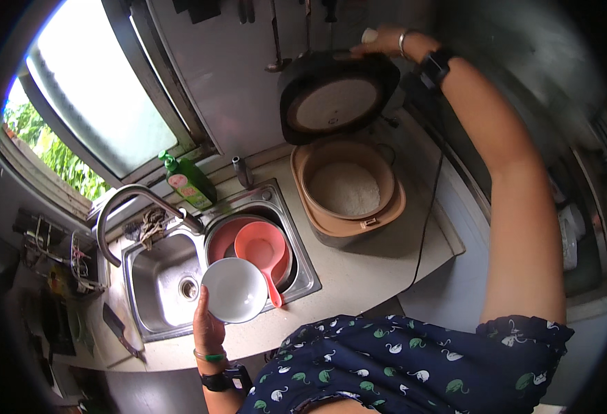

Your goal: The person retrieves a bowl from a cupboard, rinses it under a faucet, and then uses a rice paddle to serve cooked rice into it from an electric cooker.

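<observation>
My left hand [208, 323] holds a white bowl [237, 291] by its rim, thumb along the edge. The bowl is tilted, its bare inside facing up, over the front edge of the sink. My right hand [381, 42] reaches far out and holds the top edge of the raised lid [334, 103] of a rice cooker [329, 227]. A small whitish patch shows at one of its fingers; what it is I cannot tell. Inside the cooker's round inner pot [311, 181] lies white rice [352, 189]; whether it is cooked is unclear.
A double sink [163, 290] with a curved faucet [132, 191] lies left of the cooker. Its right basin holds a red basin [220, 233] and a pink ladle [262, 246]. Behind stands a green pump bottle [189, 181]. A knife [117, 326] lies left. A cord [428, 222] crosses the counter [345, 279].
</observation>
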The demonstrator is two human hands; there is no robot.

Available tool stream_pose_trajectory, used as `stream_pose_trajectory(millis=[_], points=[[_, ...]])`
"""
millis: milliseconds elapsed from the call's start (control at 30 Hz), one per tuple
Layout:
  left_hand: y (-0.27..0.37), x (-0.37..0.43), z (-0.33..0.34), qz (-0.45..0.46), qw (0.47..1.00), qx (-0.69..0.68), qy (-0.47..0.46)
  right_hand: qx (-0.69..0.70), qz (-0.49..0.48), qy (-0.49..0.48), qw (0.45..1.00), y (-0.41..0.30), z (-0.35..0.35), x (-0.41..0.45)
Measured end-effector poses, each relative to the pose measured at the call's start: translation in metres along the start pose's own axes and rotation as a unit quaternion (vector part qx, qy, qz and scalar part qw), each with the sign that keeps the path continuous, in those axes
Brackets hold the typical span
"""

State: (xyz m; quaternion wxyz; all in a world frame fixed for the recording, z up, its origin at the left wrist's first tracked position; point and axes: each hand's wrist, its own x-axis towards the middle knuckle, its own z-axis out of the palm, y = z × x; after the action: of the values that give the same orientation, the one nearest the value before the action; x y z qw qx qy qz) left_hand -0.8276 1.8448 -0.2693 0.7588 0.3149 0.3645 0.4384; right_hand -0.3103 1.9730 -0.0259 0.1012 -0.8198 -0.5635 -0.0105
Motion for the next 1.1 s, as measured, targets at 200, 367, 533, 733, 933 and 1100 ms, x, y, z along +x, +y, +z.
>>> stream_pose_trajectory(millis=[200,367,533,733,933,1100], points=[[-0.010,-0.019,0.018,0.034,0.998,-0.001,0.058,-0.103,-0.045,0.051,0.992,-0.014,-0.007,0.035],[-0.022,-0.031,0.035,0.037,0.997,-0.035,0.057,-0.110,-0.129,0.025,0.985,-0.008,-0.006,0.051],[-0.023,-0.030,0.044,0.053,0.996,-0.032,0.059,-0.108,-0.065,0.027,0.992,-0.006,-0.007,0.057],[-0.017,-0.025,0.034,0.068,0.997,-0.029,0.025,0.020,-0.095,0.083,0.992,0.004,0.004,0.045],[-0.010,-0.023,0.019,0.026,0.999,-0.032,0.005,-0.003,-0.096,0.105,0.990,0.010,-0.016,0.025],[-0.003,-0.012,0.007,-0.004,1.000,-0.021,-0.004,0.211,-0.156,0.183,0.947,0.051,-0.041,-0.049]])
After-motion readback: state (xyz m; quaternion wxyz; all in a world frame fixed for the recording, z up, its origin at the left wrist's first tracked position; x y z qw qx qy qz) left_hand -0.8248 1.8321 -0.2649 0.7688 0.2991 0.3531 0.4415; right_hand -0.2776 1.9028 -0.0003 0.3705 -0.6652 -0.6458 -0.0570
